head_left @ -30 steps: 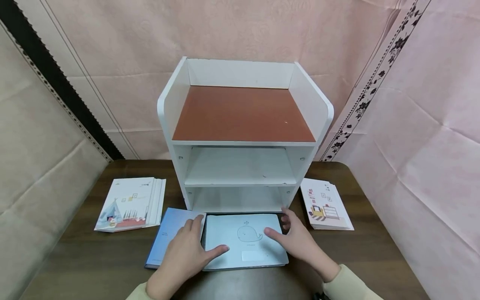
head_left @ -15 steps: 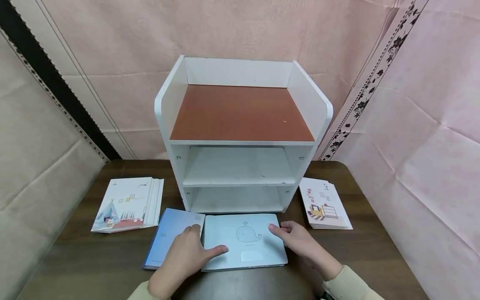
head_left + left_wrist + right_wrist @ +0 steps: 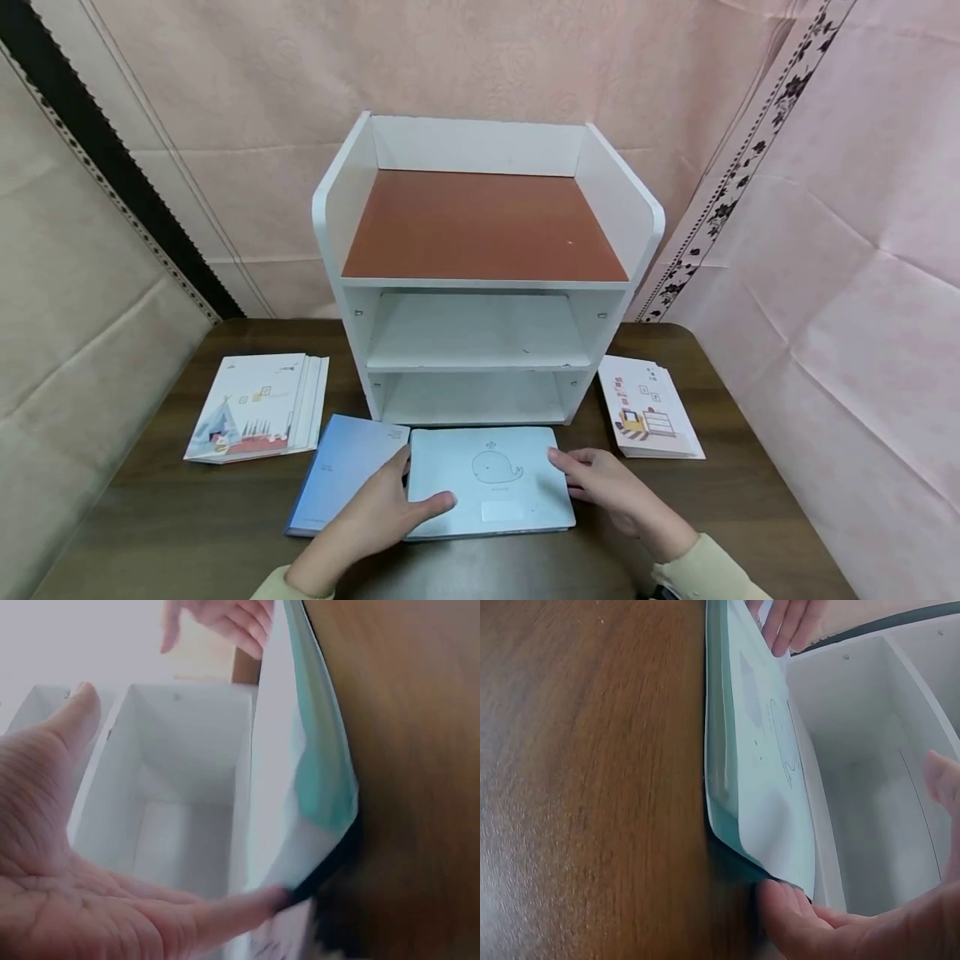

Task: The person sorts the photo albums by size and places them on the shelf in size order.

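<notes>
A pale blue notebook (image 3: 487, 507) with a whale drawing lies flat on the table in front of the white shelf. At its left edge, my left hand (image 3: 377, 510) touches with straight fingers, the thumb spread wide. In the left wrist view a finger (image 3: 238, 915) of that hand meets the notebook's edge (image 3: 324, 780). My right hand (image 3: 613, 493) is at the right edge. Its fingertips (image 3: 781, 901) touch the edge in the right wrist view, while the thumb (image 3: 943, 780) stands apart from the cover. A blue book (image 3: 343, 467) lies just left of the notebook, partly behind my left hand.
The white shelf (image 3: 480, 365) has a brown top panel (image 3: 483, 225) and two compartments below it. White booklets (image 3: 251, 404) are fanned out on the table's left. Another stack of white booklets (image 3: 651, 408) lies right of the shelf. Pale cloth (image 3: 480, 58) hangs around the table (image 3: 187, 517).
My left fingers have come down from over the blue book to the notebook's left edge. My right fingers have moved from the notebook's upper right corner down along its right edge.
</notes>
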The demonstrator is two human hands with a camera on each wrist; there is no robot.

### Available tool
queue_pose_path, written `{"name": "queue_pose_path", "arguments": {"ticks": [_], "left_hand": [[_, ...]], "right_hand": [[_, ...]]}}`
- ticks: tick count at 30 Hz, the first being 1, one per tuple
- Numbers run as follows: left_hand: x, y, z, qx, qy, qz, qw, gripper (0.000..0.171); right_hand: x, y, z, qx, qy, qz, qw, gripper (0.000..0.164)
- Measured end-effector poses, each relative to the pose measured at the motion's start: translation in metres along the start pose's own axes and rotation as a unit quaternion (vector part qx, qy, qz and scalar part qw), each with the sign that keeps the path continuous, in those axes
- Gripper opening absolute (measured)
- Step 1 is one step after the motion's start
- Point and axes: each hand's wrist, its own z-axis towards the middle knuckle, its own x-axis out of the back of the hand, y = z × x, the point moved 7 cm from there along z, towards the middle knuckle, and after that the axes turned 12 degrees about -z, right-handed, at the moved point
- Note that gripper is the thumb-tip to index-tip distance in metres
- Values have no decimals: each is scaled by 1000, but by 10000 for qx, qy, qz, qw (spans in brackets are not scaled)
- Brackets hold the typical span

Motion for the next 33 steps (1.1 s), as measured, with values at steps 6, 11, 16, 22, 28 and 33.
{"name": "queue_pose_path", "arguments": {"ticks": [6,11,16,22,28,33], "left_hand": [[-6,-7,1,191,2,-1346,9907,111],[-8,-13,5,372,161,-1861,9817,109],[-5,-14,7,232,237,-1806,9830,98],[-2,-18,10,209,223,-2100,9772,93],[-13,-15,7,60,-334,-2532,9668,97],[-22,-9,8,-180,-741,-3129,9467,91]], "right_hand": [[4,5,2,-162,12,18,9999,87],[7,8,4,-180,80,24,9998,93],[8,6,4,-127,112,-167,9997,89],[8,8,6,-182,160,-452,9987,89],[9,10,6,-173,313,-492,9982,88],[9,10,5,-134,268,-489,9984,84]]}}
